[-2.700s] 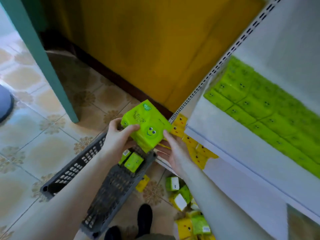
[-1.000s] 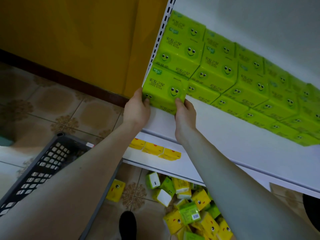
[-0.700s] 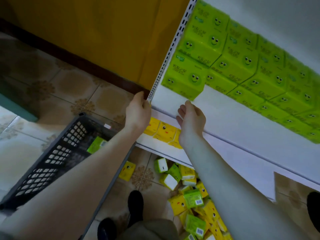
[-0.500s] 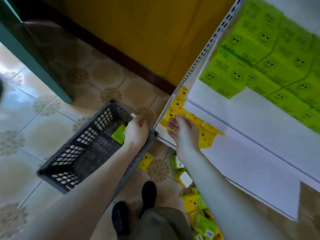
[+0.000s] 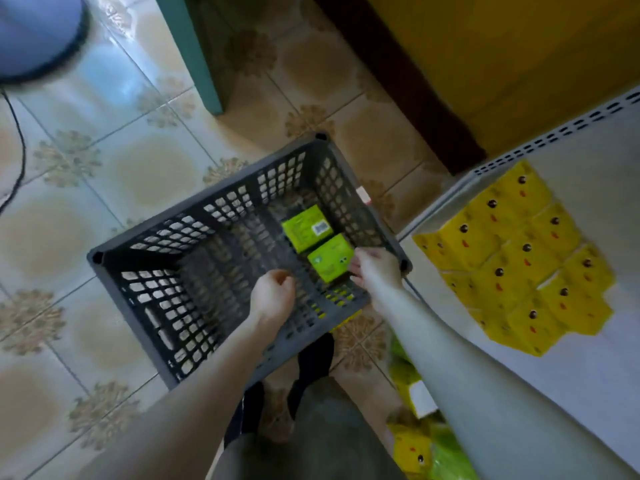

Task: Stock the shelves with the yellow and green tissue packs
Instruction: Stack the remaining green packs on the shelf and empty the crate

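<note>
**Right hand at the near green pack, basket's near-right corner**

Two green packs lie inside the basket (image 5: 194,216), both toward its right wall. The near green pack (image 5: 329,266) sits in the near-right corner. The far green pack (image 5: 306,228) is just behind it, barcode side up, the two touching or almost.

The right hand (image 5: 375,268) is over that same corner, fingertips against the near pack's right side. Whether it grips yet, cannot tell. The left hand (image 5: 273,296) hovers over the basket's near middle, left of the pack, fingers loosely curled, holding nothing.

The right hand is clearly nearer, so the pick likely goes to it. The pack's long axis is too blurred to call.

Yellow packs (image 5: 519,258) fill the shelf (image 5: 571,375) right of the basket.
</note>
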### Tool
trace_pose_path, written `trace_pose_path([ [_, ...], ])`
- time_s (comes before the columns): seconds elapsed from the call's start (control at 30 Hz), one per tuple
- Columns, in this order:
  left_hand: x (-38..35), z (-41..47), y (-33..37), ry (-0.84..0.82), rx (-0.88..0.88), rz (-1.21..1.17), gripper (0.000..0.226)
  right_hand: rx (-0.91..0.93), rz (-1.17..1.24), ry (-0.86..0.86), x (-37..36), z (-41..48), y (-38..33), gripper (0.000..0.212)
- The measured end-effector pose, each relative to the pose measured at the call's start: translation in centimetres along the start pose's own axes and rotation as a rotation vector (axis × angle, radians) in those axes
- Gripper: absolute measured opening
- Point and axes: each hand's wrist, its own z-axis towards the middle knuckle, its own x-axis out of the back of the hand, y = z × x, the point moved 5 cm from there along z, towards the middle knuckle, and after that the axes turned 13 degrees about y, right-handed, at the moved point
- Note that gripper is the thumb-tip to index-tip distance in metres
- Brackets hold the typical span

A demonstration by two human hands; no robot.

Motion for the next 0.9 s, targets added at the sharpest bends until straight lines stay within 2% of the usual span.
trace_pose_path([
  [0.2, -8.9, 8.8, -4.9, -0.040, 0.083, -0.007, 0.027, 0.296, -0.628, -0.022, -7.0, 11.7, 3.1, 0.024],
  [0.3, -13.3, 13.0, -7.3, -0.082, 0.139, -0.017, 0.028, 0.347, -0.881, -0.049, -9.5, 16.1, 5.1, 0.024],
  [0.43, -18.4, 16.8, -9.6, -0.144, 0.287, -0.159, 0.027, 0.322, -1.030, -0.048, -11.3, 19.8, 7.1, 0.030],
  [0.53, -21.1, 17.9, -9.5, -0.195, 0.358, -0.364, 0.019, 0.297, -1.038, -0.052, -11.6, 21.2, 7.6, 0.027],
  [0.6, -22.6, 18.7, -9.6, -0.212, 0.407, -0.457, 0.031, 0.292, -1.009, -0.053, -11.5, 21.3, 7.4, 0.014],
  [0.63, -22.9, 18.9, -9.5, -0.213, 0.431, -0.499, 0.036, 0.292, -0.987, -0.049, -11.3, 21.1, 7.2, 0.014],
  [0.73, -20.8, 18.4, -8.7, -0.127, 0.441, -0.539, 0.033, 0.288, -0.891, -0.035, -10.6, 19.9, 6.3, 0.019],
  [0.8, -18.4, 17.6, -8.4, -0.091, 0.393, -0.499, 0.048, 0.284, -0.797, -0.018, -10.2, 18.6, 5.4, 0.019],
  [0.87, -15.3, 16.0, -7.8, -0.129, 0.348, -0.462, 0.069, 0.308, -0.680, 0.000, -9.7, 16.5, 4.0, 0.027],
  [0.9, -13.9, 15.1, -7.6, -0.170, 0.342, -0.460, 0.071, 0.329, -0.619, 0.002, -9.5, 15.3, 3.0, 0.029],
])
